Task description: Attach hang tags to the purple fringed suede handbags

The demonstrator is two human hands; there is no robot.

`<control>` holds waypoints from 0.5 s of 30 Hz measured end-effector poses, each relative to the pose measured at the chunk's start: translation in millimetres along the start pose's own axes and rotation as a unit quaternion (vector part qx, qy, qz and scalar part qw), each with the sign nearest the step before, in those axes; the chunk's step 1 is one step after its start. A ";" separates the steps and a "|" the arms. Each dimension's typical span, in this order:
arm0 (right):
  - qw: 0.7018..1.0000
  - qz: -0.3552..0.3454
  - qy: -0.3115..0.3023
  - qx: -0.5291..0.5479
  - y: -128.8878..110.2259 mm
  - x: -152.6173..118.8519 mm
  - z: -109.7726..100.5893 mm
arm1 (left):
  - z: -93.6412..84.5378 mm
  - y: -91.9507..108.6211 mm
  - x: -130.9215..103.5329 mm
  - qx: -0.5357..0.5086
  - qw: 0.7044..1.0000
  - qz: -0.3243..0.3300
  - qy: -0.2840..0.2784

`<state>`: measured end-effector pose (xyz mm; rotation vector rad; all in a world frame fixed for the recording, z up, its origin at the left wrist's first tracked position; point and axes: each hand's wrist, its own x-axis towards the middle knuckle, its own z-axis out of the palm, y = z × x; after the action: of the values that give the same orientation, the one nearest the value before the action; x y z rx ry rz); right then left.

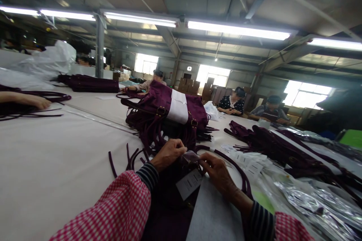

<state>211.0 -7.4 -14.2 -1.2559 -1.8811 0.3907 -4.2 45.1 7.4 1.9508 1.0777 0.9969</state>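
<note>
Fingertips pinched, my left hand (169,154) grips one side of a small clear plastic pouch (190,156) that looks purplish. On the other side, the thumb and fingers of my right hand (219,173) pinch the same pouch. Just below hangs a white printed tag (189,184), lying over a dark purple handbag (166,207) in front of me. A pale sheet (216,211) lies along the bag's right part. Beyond my hands, a stack of purple handbags (158,101) with buckles and fringe is wrapped by a white paper band (178,106).
More purple bags (271,143) lie at the right, beside white tags (249,162) and clear plastic bags (311,196). Another person's hand (36,101) rests on straps at the left. Folded purple bags (90,83) lie further back. Several people sit across the white table (56,165).
</note>
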 end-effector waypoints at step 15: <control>0.998 0.029 -0.059 -0.004 -6.8 -1.1 -4.4 | 6.1 7.1 5.8 -0.070 0.997 -0.030 0.015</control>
<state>210.4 -12.3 -7.6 -1.3211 -1.9489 0.4987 5.7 46.1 12.2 1.7870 1.0477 1.0439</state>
